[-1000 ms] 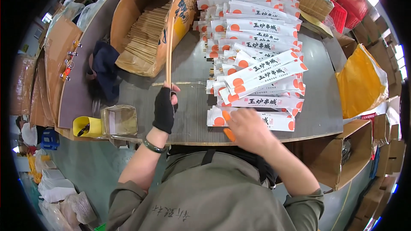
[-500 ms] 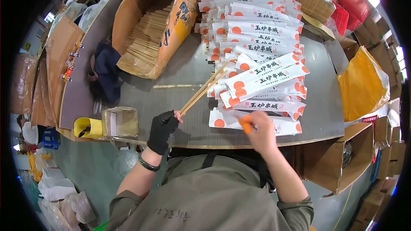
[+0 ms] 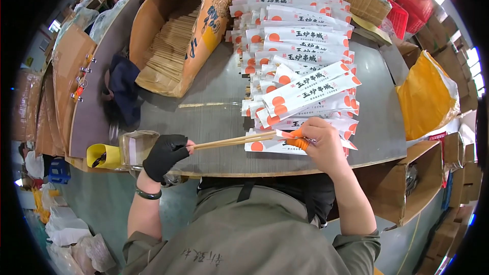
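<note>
My left hand [image 3: 165, 159], in a black glove with bare fingertips showing, pinches the ends of a pair of wooden chopsticks [image 3: 230, 142]. They lie nearly level above the table's near edge, pointing right. Their far ends meet the mouth of a white paper chopstick sleeve [image 3: 281, 134]; how far inside they reach is hard to see. My right hand [image 3: 324, 145], with orange covers on its fingers, is closed on that sleeve and hides much of it. Beyond it lies a heap of white sleeves [image 3: 300, 58] with red dots, many with stick ends poking out.
An orange-brown carton [image 3: 211, 30] of loose chopsticks lies on its side at the far left. Dark cloth [image 3: 125, 91], a yellow cup [image 3: 104, 157] and a small clear box [image 3: 136, 147] line the left. At right are a yellow bag [image 3: 427, 99] and an open carton [image 3: 395, 186].
My left hand has moved left and lower, swinging the chopsticks from a steep slant to nearly level. My right hand has come up slightly with a sleeve, which now meets the chopsticks' ends.
</note>
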A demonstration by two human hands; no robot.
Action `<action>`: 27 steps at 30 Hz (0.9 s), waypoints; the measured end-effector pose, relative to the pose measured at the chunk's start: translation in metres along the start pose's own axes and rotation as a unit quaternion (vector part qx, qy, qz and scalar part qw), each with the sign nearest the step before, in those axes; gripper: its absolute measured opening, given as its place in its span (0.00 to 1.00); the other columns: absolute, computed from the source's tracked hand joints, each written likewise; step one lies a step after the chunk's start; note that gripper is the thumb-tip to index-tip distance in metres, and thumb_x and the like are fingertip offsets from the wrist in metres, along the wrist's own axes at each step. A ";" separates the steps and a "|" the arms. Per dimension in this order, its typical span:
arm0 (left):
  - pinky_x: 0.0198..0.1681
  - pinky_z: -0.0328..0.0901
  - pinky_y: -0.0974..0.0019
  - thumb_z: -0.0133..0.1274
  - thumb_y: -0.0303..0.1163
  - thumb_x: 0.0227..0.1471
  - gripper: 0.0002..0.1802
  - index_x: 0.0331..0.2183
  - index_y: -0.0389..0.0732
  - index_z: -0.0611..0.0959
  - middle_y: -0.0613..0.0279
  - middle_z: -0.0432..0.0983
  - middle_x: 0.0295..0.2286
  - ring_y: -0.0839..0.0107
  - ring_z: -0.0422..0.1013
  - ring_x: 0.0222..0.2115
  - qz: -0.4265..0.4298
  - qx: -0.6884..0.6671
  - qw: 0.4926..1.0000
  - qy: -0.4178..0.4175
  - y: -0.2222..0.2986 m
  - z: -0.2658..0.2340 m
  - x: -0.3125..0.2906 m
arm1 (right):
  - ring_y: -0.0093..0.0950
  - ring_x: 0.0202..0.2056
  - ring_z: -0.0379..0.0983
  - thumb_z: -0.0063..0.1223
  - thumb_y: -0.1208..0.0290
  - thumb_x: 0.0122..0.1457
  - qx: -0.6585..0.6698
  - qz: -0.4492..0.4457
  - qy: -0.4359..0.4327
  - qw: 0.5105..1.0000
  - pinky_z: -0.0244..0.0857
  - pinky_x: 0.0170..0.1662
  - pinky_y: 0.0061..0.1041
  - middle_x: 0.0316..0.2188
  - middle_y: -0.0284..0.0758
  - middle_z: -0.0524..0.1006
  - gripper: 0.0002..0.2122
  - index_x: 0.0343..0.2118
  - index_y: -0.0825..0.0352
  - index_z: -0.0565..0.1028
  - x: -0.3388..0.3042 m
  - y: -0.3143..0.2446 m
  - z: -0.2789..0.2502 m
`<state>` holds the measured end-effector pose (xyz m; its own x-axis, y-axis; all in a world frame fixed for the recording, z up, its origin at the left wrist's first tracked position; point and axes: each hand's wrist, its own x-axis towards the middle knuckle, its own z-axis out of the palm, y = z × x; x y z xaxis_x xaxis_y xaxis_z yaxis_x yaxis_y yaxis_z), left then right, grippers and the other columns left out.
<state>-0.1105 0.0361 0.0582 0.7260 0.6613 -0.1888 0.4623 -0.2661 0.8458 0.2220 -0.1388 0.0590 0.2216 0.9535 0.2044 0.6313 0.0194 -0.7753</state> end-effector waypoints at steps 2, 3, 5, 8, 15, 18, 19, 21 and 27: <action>0.31 0.64 0.72 0.55 0.33 0.50 0.11 0.28 0.33 0.82 0.64 0.75 0.21 0.78 0.69 0.24 -0.008 0.023 1.000 -0.009 -0.005 -0.007 -0.002 | 0.26 0.24 0.65 0.66 0.77 0.47 0.001 0.011 0.018 1.000 0.61 0.28 0.24 0.23 0.34 0.71 0.07 0.29 0.71 0.79 0.000 -0.005 0.005; 0.31 0.64 0.72 0.55 0.33 0.50 0.11 0.28 0.33 0.82 0.64 0.75 0.21 0.78 0.69 0.24 -0.003 0.023 1.000 -0.007 -0.005 -0.008 -0.003 | 0.26 0.24 0.65 0.66 0.77 0.47 -0.002 0.009 0.020 1.000 0.61 0.28 0.24 0.23 0.34 0.71 0.07 0.29 0.71 0.79 0.000 -0.006 0.004; 0.30 0.64 0.70 0.55 0.34 0.50 0.11 0.28 0.34 0.82 0.63 0.76 0.21 0.77 0.68 0.23 -0.011 0.010 1.000 -0.009 -0.001 -0.009 -0.003 | 0.27 0.24 0.65 0.66 0.76 0.47 0.015 0.044 -0.017 0.999 0.61 0.28 0.25 0.23 0.33 0.71 0.08 0.28 0.72 0.78 0.002 -0.005 0.003; 0.38 0.66 0.68 0.57 0.40 0.52 0.19 0.39 0.35 0.81 0.60 0.78 0.33 0.74 0.72 0.33 0.015 0.045 0.998 -0.039 0.001 -0.004 0.007 | 0.31 0.25 0.68 0.66 0.75 0.45 -0.081 -0.121 0.021 0.989 0.64 0.28 0.27 0.24 0.32 0.72 0.08 0.29 0.68 0.79 0.008 -0.006 0.014; 0.49 0.65 0.59 0.62 0.43 0.48 0.33 0.51 0.36 0.69 0.51 0.72 0.44 0.58 0.70 0.44 0.270 -0.084 0.917 0.281 0.059 0.111 0.083 | 0.35 0.36 0.74 0.62 0.66 0.48 -0.242 -0.320 0.077 0.913 0.68 0.40 0.35 0.36 0.32 0.76 0.15 0.40 0.60 0.78 0.064 0.005 0.035; 0.35 0.67 0.58 0.63 0.42 0.44 0.19 0.32 0.38 0.78 0.59 0.74 0.31 0.57 0.72 0.32 0.370 0.142 0.901 0.175 0.045 0.113 0.074 | 0.39 0.56 0.63 0.65 0.58 0.45 -0.320 -0.209 -0.005 0.924 0.59 0.56 0.40 0.54 0.41 0.67 0.31 0.54 0.62 0.70 0.064 0.023 -0.008; 0.36 0.67 0.58 0.64 0.43 0.40 0.19 0.28 0.39 0.78 0.58 0.74 0.34 0.57 0.71 0.34 0.364 0.189 0.911 0.034 0.046 0.124 0.076 | 0.40 0.60 0.59 0.65 0.55 0.44 -0.353 -0.185 -0.028 0.917 0.55 0.60 0.41 0.58 0.43 0.63 0.36 0.57 0.64 0.66 0.057 0.038 -0.013; 0.41 0.67 0.59 0.64 0.45 0.39 0.22 0.32 0.39 0.78 0.54 0.75 0.41 0.57 0.71 0.39 0.402 0.254 0.880 -0.017 0.047 0.152 0.081 | 0.41 0.61 0.56 0.65 0.54 0.43 -0.430 -0.199 -0.056 0.879 0.51 0.62 0.41 0.60 0.43 0.60 0.39 0.59 0.65 0.63 0.058 0.063 -0.014; 0.40 0.66 0.55 0.63 0.45 0.39 0.21 0.30 0.40 0.79 0.54 0.73 0.39 0.57 0.70 0.37 0.308 0.291 0.901 -0.093 0.039 0.175 0.120 | 0.42 0.64 0.52 0.62 0.50 0.43 -0.409 -0.239 -0.027 0.880 0.44 0.66 0.42 0.63 0.45 0.56 0.43 0.61 0.66 0.59 0.121 0.126 -0.018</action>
<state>0.0839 -0.0177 -0.0189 0.9840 0.1469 0.1008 0.0911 -0.9012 0.4238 0.3417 -0.0266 -0.0027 -0.2368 0.9081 0.3453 0.9716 0.2207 0.0858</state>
